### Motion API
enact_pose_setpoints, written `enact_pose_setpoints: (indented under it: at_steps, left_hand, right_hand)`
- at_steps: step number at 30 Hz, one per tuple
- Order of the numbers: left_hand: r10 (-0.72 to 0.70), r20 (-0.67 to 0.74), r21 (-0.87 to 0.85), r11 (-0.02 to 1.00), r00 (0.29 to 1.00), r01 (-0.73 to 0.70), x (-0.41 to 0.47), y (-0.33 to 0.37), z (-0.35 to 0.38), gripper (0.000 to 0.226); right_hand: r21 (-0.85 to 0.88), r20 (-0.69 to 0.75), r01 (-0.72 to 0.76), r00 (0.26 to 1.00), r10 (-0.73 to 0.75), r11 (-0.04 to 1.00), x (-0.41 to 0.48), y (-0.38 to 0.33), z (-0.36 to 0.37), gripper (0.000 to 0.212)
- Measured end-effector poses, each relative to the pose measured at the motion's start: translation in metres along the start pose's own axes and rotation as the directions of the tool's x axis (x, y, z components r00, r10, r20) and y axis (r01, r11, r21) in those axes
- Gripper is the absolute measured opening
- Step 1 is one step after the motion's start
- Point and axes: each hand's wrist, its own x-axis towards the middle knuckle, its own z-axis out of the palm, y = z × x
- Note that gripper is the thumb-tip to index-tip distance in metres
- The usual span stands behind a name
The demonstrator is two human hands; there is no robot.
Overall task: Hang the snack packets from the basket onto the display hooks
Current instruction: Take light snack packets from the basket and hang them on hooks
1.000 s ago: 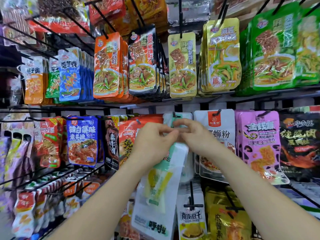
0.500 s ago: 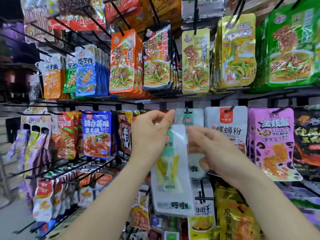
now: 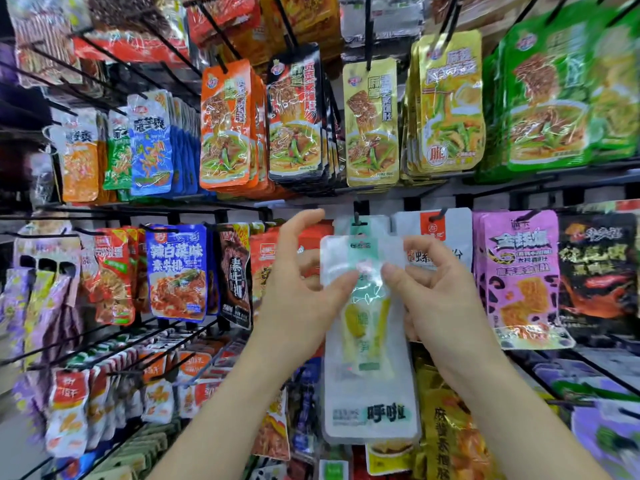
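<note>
1. The display rack fills the frame, with rows of black hooks crowded with hanging snack packets.
2. The white bamboo-shoot packet hangs upright at centre frame. A second ago its top was up at hook height; now it sits lower, its top edge just under the hook tip.
3. The left hand and the right hand, which met at the packet's top a second ago, have moved apart and down onto its upper half. Each thumb presses the front, the other fingers reach round behind, and the left forefinger stands free.
4. The matching packet hangs just behind.
5. The target hook shows at centre, above the held packet. The hole probably isn't threaded yet, so this looks like a re-grip before another try.
</note>
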Motion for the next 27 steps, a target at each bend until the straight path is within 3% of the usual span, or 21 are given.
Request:
enact_pose_setpoints:
  at_steps: [4,8,13,22,27]
  left_hand:
    - [0.029,0.079,0.072,0.997,0.996,-0.035,0.004,-0.005,0.003,0.054]
    - [0.107,-0.009,0.206,0.973,0.994,-0.103,0.019,-0.007,0.002,0.054]
    - [0.158,-0.015,0.356,0.923,0.987,-0.143,0.037,-0.013,0.003,0.055]
    - [0.063,0.061,0.474,0.876,0.996,-0.084,0.045,-0.023,0.009,0.057]
    - [-0.002,0.077,0.534,0.844,0.997,-0.040,0.037,-0.026,0.008,0.064]
  right_hand:
    - [-0.197,0.029,0.219,0.976,-0.218,0.956,0.012,0.003,-0.004,0.040]
    - [-0.383,0.098,0.361,0.931,-0.351,0.850,0.035,0.004,0.002,0.038]
    - [-0.522,0.105,0.360,0.927,-0.360,0.773,0.052,0.003,0.006,0.034]
    - [-0.632,0.122,0.278,0.957,-0.262,0.723,0.062,0.010,-0.002,0.036]
    - [-0.712,0.154,0.280,0.957,-0.246,0.644,0.065,0.011,-0.003,0.041]
